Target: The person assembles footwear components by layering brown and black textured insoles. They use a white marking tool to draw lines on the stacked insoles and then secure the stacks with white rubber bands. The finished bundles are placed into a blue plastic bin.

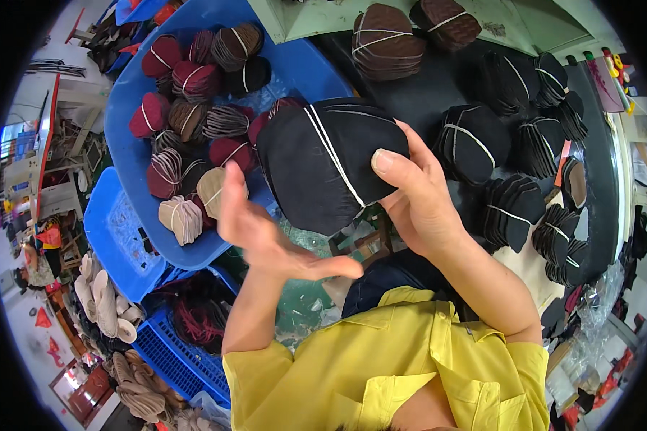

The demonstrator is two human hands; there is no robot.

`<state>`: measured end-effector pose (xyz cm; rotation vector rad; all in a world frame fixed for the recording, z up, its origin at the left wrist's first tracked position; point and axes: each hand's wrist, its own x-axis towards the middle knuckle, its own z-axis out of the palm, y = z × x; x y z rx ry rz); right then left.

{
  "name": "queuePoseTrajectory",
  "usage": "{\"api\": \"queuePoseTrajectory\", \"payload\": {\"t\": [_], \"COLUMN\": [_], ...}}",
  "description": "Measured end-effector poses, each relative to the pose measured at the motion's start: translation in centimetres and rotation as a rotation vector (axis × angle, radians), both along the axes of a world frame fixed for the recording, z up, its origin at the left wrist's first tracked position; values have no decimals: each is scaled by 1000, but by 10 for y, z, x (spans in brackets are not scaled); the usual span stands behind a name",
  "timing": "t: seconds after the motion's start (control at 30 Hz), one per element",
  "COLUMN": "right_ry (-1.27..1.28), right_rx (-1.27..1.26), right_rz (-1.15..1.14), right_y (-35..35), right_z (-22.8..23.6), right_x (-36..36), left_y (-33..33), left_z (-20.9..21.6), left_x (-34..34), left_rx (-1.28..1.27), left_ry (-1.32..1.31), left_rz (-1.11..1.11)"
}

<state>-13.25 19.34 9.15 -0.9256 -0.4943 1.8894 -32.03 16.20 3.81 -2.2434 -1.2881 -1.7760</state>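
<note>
A thick bundle of black fabric pieces [302, 172], rounded in outline and bound with a white band, is held up in front of me. My right hand [420, 187] grips its right edge, thumb on top and fingers around the far side. Just below and left of the bundle, my left hand [266, 241] is apart from it, fingers stretched and thumb spread, slightly blurred. Behind the bundle, a large blue tub [126, 93] holds several banded bundles in maroon, brown, black and beige, among them a maroon bundle [196, 80].
On the right, a black tabletop [431, 90] carries several banded black bundles [471, 144] and two brown bundles [387, 43]. Smaller blue bins [115, 230] and a blue crate [169, 359] stand at the left, near pale shoes [104, 302]. Clear plastic [600, 309] lies at the lower right.
</note>
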Motion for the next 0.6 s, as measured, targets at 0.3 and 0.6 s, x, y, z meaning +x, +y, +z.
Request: {"api": "queuePoseTrajectory", "payload": {"t": [0.3, 0.6], "right_ry": [-116, -126], "right_rx": [166, 117], "right_rz": [53, 66], "right_y": [-1, 3], "right_z": [-7, -14], "right_x": [2, 10], "left_y": [-5, -13], "left_z": [35, 28], "left_x": [7, 14], "left_rx": [-988, -972], "left_ry": [-1117, -1258], "left_rz": [-365, -372]}}
